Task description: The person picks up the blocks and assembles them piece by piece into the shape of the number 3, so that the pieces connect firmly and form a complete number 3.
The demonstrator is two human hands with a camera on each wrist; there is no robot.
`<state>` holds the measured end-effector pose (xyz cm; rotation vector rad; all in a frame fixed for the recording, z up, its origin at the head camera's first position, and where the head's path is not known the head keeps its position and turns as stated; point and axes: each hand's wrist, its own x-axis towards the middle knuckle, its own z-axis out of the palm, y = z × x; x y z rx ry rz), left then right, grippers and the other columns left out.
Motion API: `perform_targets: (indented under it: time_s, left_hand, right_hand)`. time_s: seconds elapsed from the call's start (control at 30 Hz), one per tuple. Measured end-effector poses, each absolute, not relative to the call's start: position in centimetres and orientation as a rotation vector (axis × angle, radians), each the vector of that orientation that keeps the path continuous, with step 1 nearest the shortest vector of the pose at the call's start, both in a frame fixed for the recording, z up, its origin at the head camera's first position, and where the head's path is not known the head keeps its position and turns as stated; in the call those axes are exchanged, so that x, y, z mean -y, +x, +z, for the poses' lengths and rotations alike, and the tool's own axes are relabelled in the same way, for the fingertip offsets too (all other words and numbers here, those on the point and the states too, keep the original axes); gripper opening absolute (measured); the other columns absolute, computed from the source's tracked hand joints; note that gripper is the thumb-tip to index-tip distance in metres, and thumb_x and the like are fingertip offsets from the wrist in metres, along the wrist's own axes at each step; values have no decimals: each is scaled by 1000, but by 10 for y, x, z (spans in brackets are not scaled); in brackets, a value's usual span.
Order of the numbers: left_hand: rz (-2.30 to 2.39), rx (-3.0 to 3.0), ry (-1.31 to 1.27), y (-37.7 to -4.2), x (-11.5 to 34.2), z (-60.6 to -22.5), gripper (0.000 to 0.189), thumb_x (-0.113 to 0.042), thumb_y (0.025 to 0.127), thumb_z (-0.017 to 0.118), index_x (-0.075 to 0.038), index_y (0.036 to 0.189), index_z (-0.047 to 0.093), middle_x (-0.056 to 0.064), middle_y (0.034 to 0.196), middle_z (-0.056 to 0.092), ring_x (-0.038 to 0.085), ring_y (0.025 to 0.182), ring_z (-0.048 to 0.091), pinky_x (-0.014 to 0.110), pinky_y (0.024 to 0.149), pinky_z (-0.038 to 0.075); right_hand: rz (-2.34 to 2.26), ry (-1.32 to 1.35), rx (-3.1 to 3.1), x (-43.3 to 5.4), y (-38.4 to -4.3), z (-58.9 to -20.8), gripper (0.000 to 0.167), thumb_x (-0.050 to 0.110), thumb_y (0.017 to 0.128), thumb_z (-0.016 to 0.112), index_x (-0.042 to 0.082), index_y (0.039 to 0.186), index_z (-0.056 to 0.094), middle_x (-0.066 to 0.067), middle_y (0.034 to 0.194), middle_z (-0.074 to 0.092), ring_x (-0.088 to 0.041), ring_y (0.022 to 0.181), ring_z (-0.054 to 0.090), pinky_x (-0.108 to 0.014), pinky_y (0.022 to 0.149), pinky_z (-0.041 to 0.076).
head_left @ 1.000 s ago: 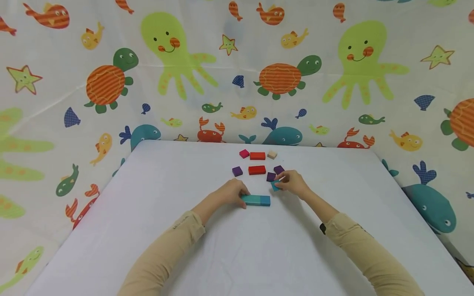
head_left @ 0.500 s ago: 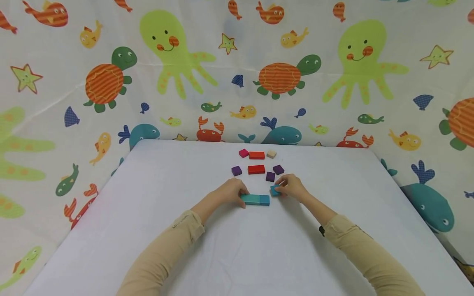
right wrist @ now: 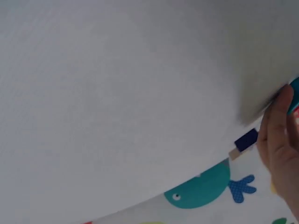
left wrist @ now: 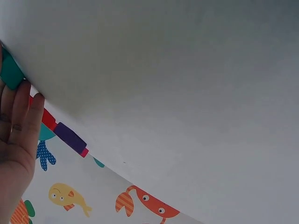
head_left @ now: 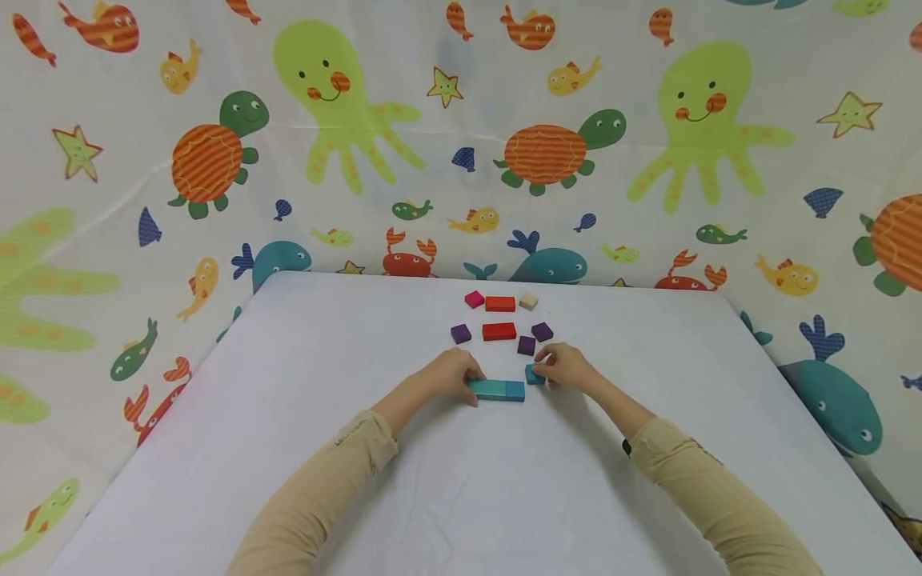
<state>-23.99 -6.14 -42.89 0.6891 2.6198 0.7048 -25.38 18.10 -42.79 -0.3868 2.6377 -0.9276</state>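
Observation:
In the head view my left hand [head_left: 452, 374] grips the left end of a teal block [head_left: 490, 390], its thumb at the near side and fingers at the far side. A blue block [head_left: 515, 391] sits flush against the teal block's right end, forming one straight bar. Just right of and slightly behind this bar, my right hand [head_left: 567, 366] pinches a small blue block [head_left: 534, 374] between thumb and fingers. A narrow gap separates the two blue pieces. The left wrist view shows the teal block's end [left wrist: 11, 71] at my fingertips; the right wrist view cuts off most of the held block.
Behind the hands lie two red blocks [head_left: 499, 331], one behind the other. Purple blocks [head_left: 461, 334] flank the nearer one, with another purple block [head_left: 527, 345] close behind the held piece. A pink block [head_left: 475, 298] and a beige block [head_left: 529, 302] lie farthest back, before a patterned curtain.
My right hand has brought its blue block nearer and lower beside the bar, and the block has turned straighter. The left hand and the bar stay put.

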Motion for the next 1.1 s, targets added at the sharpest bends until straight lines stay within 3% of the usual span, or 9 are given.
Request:
perform_targets:
  time_s: [0.17, 0.37, 0.87, 1.1]
  left_hand:
    - [711, -2623, 665, -240, 62, -427, 38, -18, 73, 81, -7, 108, 71, 6, 99, 71, 12, 79, 59, 24, 79, 53]
    - [715, -2625, 674, -241, 64, -428, 38, -19, 73, 81, -7, 107, 71, 6, 98, 71, 12, 79, 58, 24, 78, 53]
    - [734, -2609, 675, -240, 61, -429, 38, -18, 73, 81, -6, 107, 71, 6, 98, 72, 12, 80, 61, 25, 79, 53]
    - [703, -2638, 721, -241, 62, -431, 38, -18, 71, 83, -5, 105, 72, 6, 96, 72, 11, 79, 60, 23, 78, 53]
  right_hand:
    - [-824, -673, -2569, -189, -259, -422, 32, 11, 86, 65, -4, 113, 56, -19, 101, 58, -20, 77, 56, -26, 71, 51]
    - [-760, -693, -2533, -188, -263, -421, 32, 4, 83, 67, -2, 112, 54, -20, 108, 56, -24, 87, 55, -34, 83, 53]
    - [-703, -739, -2622, -181, -262, -424, 30, 5, 83, 69, -4, 110, 60, -15, 100, 62, -18, 80, 53, -26, 76, 52]
    - [-696, -802, -2618, -182, -260, -424, 31, 5, 82, 71, -5, 110, 61, -16, 98, 61, -19, 79, 55, -29, 77, 52]
